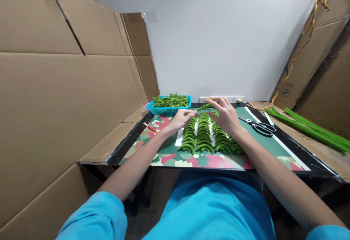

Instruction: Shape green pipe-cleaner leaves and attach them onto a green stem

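Note:
Several rows of curved, fuzzy green chenille stem pieces (205, 134) lie overlapped on a white sheet (179, 138). Over the far end of the left rows, my left hand (182, 120) has its fingertips pinched together at a green chenille stem piece (203, 107). That piece slants up towards my right hand (225, 114), which hovers above the right rows. My right thumb and index finger are apart, with a gap between them; its other fingers are partly hidden. Whether the right hand touches the green piece is unclear.
A blue basket (169, 111) heaped with green pieces stands at the back left. Black-handled scissors (262, 129) lie on the right of the green mat (257, 145). Long green stems (314, 127) rest further right. A red strip (150, 127) lies left. Cardboard walls (68, 94) flank the table.

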{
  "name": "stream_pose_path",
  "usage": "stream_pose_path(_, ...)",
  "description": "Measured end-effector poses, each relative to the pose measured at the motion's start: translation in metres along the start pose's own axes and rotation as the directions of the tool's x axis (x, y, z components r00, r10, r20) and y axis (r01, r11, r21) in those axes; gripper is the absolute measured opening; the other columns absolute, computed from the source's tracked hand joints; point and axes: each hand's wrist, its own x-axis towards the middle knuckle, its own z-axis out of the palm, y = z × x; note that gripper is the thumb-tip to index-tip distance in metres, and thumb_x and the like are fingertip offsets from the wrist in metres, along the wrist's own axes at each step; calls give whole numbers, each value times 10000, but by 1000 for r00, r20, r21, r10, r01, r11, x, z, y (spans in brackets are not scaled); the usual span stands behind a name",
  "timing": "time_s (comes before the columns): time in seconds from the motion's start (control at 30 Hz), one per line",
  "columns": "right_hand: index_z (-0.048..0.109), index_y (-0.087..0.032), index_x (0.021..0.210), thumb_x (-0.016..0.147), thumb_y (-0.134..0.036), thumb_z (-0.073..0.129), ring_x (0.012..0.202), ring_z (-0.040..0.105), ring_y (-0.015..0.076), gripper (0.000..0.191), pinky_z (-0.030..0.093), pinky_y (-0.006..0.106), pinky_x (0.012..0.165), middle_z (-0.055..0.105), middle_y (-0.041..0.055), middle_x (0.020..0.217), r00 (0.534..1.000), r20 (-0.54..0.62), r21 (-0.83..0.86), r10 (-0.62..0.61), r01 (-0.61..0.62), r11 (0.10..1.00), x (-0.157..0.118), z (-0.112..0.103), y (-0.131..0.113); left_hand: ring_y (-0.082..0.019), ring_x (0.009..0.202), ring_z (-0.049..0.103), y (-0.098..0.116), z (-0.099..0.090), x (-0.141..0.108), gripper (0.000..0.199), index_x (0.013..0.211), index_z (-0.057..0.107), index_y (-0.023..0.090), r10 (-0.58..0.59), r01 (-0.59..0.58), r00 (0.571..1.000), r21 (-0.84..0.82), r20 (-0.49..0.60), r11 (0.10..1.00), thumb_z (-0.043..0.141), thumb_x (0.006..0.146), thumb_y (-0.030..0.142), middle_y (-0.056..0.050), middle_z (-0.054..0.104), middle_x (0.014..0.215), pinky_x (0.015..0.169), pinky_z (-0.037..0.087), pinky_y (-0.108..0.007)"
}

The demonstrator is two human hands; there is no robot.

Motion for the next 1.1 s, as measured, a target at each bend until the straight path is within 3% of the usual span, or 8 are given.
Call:
stream_pose_path(0.1,756,-233,1270,1070,-320,648,1216,611,329,243,528,479,1032,716,152,1309,992,11,60,-122,121,991,1,3,-3,-41,394,266,2,4,-2,637,862,796,94,-11,12,1000,-24,17,1000,882,736,712,88,352,474,405,138,-214)
stream_pose_path(0.2,793,-237,1085,1118,-311,562,1009,645,282,244,531,424,915,773,99,1003,983,79,99,-165,157,983,1,7,-4,-41,388,296,4,6,-3,604,963,798,121,13,-16,1000,-78,-28,997,915,726,664,94,381,488,391,158,-201)
stream_pose_path(0.27,789,-225,1082,1128,-296,539,928,634,268,264,533,397,859,759,83,897,982,98,131,-164,150,980,0,9,-4,-48,390,357,4,4,-2,583,1000,781,145,39,-48,996,-120,-75,992,926,728,640,92,424,513,374,200,-191)
stream_pose_path(0.47,754,-214,1223,1094,-315,613,1055,661,299,217,563,419,907,769,124,1120,988,70,174,-137,123,977,-1,10,-7,-84,438,573,5,-3,0,586,927,745,140,53,-78,992,-223,-114,972,942,702,644,24,635,681,329,337,-195)
stream_pose_path(0.67,769,-206,1201,1110,-260,571,970,696,278,225,561,377,818,818,95,1039,993,96,186,-69,50,981,-2,10,-8,-102,465,649,2,-3,2,631,989,738,131,58,-88,991,-265,-118,960,958,687,640,-33,755,805,324,380,-186)
stream_pose_path(0.8,787,-214,1188,1107,-280,581,939,717,256,231,553,347,792,820,100,1054,996,83,225,-28,9,974,-3,8,-11,-105,468,661,1,-2,3,647,998,719,135,71,-108,987,-273,-144,956,971,670,633,-31,765,805,324,387,-177)
stream_pose_path(1.1,799,-225,1112,1114,-355,553,765,695,215,278,506,307,717,754,77,883,994,103,338,48,-80,938,-3,12,-11,-99,434,641,3,5,1,667,940,681,141,90,-118,989,-269,-115,956,935,674,698,-21,749,743,327,366,-171)
